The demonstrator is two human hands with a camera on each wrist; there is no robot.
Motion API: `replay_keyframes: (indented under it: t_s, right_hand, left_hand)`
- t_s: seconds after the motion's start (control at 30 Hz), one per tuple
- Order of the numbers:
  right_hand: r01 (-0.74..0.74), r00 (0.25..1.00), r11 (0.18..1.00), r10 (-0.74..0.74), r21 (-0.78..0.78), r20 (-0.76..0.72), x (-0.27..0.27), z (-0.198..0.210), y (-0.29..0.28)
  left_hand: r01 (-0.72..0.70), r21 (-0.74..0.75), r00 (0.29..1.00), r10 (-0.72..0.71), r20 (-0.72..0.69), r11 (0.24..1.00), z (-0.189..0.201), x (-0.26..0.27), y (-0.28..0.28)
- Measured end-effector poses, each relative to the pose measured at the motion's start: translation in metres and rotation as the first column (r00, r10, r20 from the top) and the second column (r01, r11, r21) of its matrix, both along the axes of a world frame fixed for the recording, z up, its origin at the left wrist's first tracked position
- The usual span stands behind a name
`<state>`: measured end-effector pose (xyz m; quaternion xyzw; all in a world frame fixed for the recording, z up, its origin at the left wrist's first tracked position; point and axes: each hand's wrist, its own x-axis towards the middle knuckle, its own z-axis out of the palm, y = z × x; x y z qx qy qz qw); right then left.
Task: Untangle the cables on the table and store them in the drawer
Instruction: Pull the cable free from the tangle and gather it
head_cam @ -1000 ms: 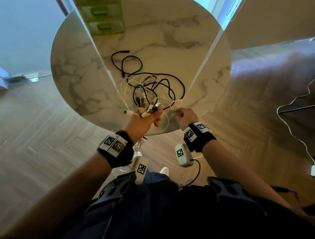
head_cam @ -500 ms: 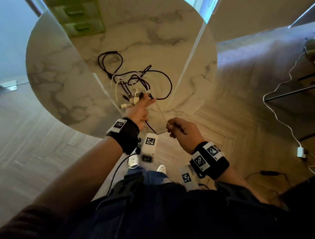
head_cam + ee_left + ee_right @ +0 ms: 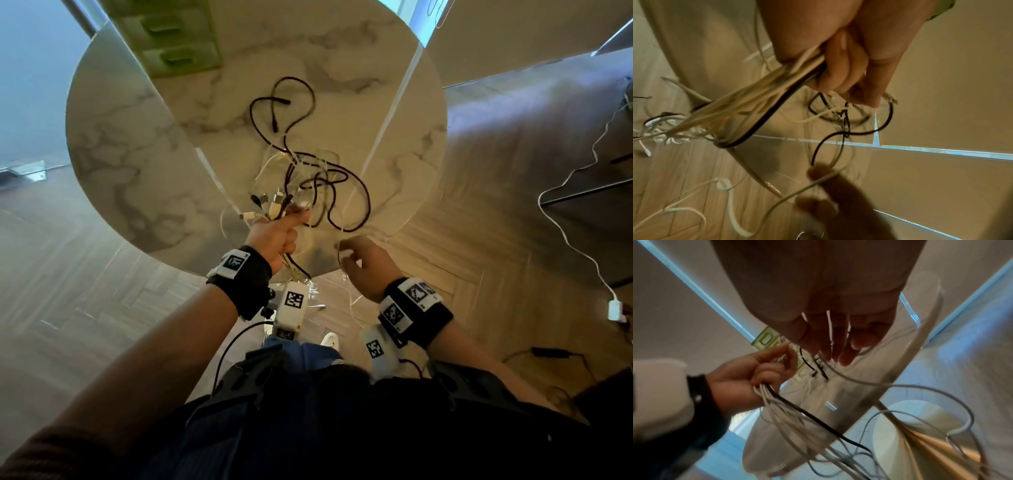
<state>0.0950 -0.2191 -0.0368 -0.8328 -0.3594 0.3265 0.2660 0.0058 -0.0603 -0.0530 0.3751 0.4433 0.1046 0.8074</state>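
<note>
Head view: the left hand (image 3: 279,236) grips a bundle of plugs (image 3: 274,202) at the near rim of the table (image 3: 137,154); the tangle (image 3: 308,171) lies just beyond, the green drawers (image 3: 178,41) at the far edge. The right hand (image 3: 366,263) pinches a white cable (image 3: 342,274).

Left wrist: fingers (image 3: 838,65) clamp many strands.

Right wrist: fingers (image 3: 838,340) curl round one strand. Better to draw it out slowly, one loop at a time.

No readable writing; only square markers on the wristbands.

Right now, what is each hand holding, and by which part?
The left hand grips a bundle of cables just below their plug ends. The right hand pinches a single white cable partway along its length.
</note>
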Motion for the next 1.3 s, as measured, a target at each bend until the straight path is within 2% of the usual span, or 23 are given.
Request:
replay_keyframes:
  t_s: [0.17, 0.3, 0.4, 0.47, 0.5, 0.57, 0.73, 0.83, 0.9, 0.97, 1.07, 1.17, 1.3]
  right_hand:
    - [0.182, 0.981, 0.977, -0.174, -0.112, 0.080, 0.019, -0.003, 0.045]
    - [0.337, 0.942, 0.941, -0.336, -0.031, 0.009, 0.028, -0.014, 0.054]
    - [0.364, 0.927, 0.931, -0.362, 0.009, -0.098, 0.034, -0.019, 0.058]
    - [0.298, 0.949, 0.954, -0.301, -0.040, -0.096, 0.038, -0.022, 0.062]
    - [0.267, 0.957, 0.962, -0.271, -0.051, -0.100, 0.040, -0.025, 0.063]
    - [0.251, 0.957, 0.967, -0.255, -0.048, -0.139, 0.039, -0.025, 0.064]
    - [0.259, 0.950, 0.966, -0.250, 0.022, -0.187, 0.035, -0.012, 0.055]
    - [0.336, 0.920, 0.938, -0.307, 0.086, -0.243, 0.034, 0.002, 0.050]
    - [0.332, 0.904, 0.936, -0.281, 0.115, -0.322, 0.034, 0.012, 0.047]
    - [0.332, 0.886, 0.932, -0.255, 0.145, -0.388, 0.032, 0.019, 0.043]
    - [0.306, 0.893, 0.933, -0.212, 0.191, -0.397, 0.026, 0.025, 0.038]
    - [0.255, 0.896, 0.935, -0.131, 0.248, -0.425, 0.018, 0.030, 0.030]
    - [0.183, 0.906, 0.924, -0.026, 0.335, -0.422, 0.011, 0.038, 0.015]
  left_hand:
    - [0.087, 0.145, 0.987, -0.066, -0.145, 0.986, -0.005, -0.011, -0.009]
    - [0.136, 0.247, 0.973, -0.083, -0.215, 0.959, -0.007, -0.029, -0.018]
    - [0.315, 0.394, 0.945, -0.248, -0.211, 0.864, -0.005, -0.039, -0.030]
    - [0.467, 0.457, 0.884, -0.398, -0.244, 0.757, -0.003, -0.037, -0.041]
    - [0.496, 0.455, 0.868, -0.440, -0.230, 0.739, -0.002, -0.034, -0.047]
    - [0.460, 0.453, 0.886, -0.428, -0.178, 0.763, -0.005, -0.024, -0.056]
    - [0.320, 0.430, 0.947, -0.289, -0.138, 0.844, -0.013, -0.003, -0.057]
    - [0.244, 0.447, 0.969, -0.237, -0.074, 0.860, -0.004, 0.004, -0.056]
    - [0.160, 0.430, 0.986, -0.165, -0.026, 0.888, 0.003, 0.006, -0.053]
    - [0.086, 0.364, 0.996, -0.075, -0.044, 0.928, 0.008, 0.008, -0.040]
    - [-0.058, 0.120, 0.998, 0.060, -0.010, 0.991, 0.011, 0.010, -0.012]
    - [-0.184, -0.029, 0.982, 0.185, 0.041, 0.983, 0.015, 0.010, 0.005]
    - [-0.243, -0.086, 0.970, 0.244, 0.010, 0.966, 0.014, 0.013, 0.012]
